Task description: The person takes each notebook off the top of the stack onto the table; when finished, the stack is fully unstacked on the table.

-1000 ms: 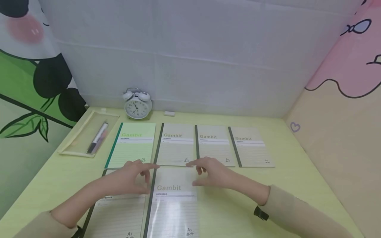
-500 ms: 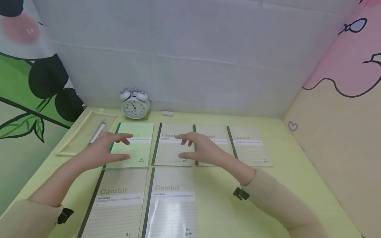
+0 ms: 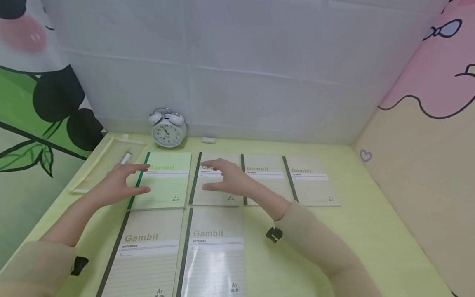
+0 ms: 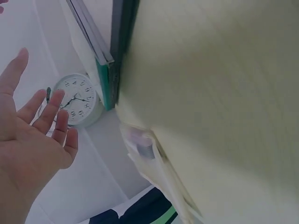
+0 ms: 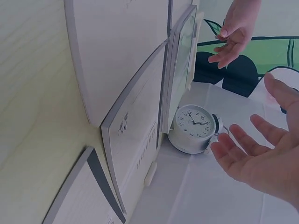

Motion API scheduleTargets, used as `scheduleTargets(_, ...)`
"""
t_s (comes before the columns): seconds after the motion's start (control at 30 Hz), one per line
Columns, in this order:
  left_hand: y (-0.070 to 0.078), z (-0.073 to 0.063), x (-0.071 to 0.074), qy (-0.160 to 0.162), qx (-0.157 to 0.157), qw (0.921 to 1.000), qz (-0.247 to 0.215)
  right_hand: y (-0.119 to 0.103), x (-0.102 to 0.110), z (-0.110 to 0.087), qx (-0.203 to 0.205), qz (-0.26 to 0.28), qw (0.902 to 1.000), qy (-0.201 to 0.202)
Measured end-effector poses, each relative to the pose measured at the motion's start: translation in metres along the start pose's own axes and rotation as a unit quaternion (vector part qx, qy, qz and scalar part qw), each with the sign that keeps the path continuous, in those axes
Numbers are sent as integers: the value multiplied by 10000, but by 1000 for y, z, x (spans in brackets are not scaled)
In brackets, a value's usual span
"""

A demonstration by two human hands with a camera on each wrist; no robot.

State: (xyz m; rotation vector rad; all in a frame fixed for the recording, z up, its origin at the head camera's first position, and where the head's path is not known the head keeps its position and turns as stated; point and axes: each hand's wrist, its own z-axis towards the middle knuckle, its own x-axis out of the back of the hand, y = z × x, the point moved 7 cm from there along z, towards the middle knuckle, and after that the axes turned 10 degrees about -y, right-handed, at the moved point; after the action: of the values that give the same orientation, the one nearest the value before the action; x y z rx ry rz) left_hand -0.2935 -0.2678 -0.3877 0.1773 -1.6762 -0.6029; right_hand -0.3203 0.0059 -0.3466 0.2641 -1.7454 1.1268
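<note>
My left hand (image 3: 111, 185) is held above the table at the left edge of a green notebook (image 3: 168, 194), thumb and fingers spread apart. Over a pale notebook (image 3: 215, 197) just right of it hovers my right hand (image 3: 231, 177), also with thumb and fingers apart. Neither hand holds anything; the right wrist view shows both hands (image 5: 236, 35) raised off the covers. Two more pale notebooks (image 3: 267, 181) (image 3: 313, 187) continue the back row. In front lie a left notebook (image 3: 144, 264) and a shiny one (image 3: 213, 222). All show dark or green spines at left.
A white twin-bell alarm clock (image 3: 168, 134) stands at the back against the pale cloth. Beside it lies a small white block (image 3: 209, 140). A zip pouch (image 3: 89, 175) with a pen (image 3: 126, 157) lies at the left, partly behind my left hand. Decorated walls flank the table.
Both hands have lifted away from the top edge of the shiny front notebook. They have moved back and left, over the back row, and the notebooks have stayed put.
</note>
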Motion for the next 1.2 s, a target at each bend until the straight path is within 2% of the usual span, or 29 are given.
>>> scheduleTargets(0.23, -32, 11, -13, -236, 360, 9991, -24, -1, -22, 28, -121, 37, 9998, -132)
scheduleTargets(0.5, -54, 21, -23, -486, 295, 9982, 199, 9, -39, 55, -233, 35, 9996, -164)
scheduleTargets(0.77, -66, 27, -23, -581, 432, 9973, 137, 17, -59, 76, -514, -148, 9975, -465)
scheduleTargets(0.9, -67, 28, -24, -665, 394, 9970, 54, 23, -69, 80, -694, -153, 9956, -603)
scheduleTargets(1.2, -63, 29, -26, -701, 177, 9974, -12, 26, -81, 86, -527, -710, 9918, -919)
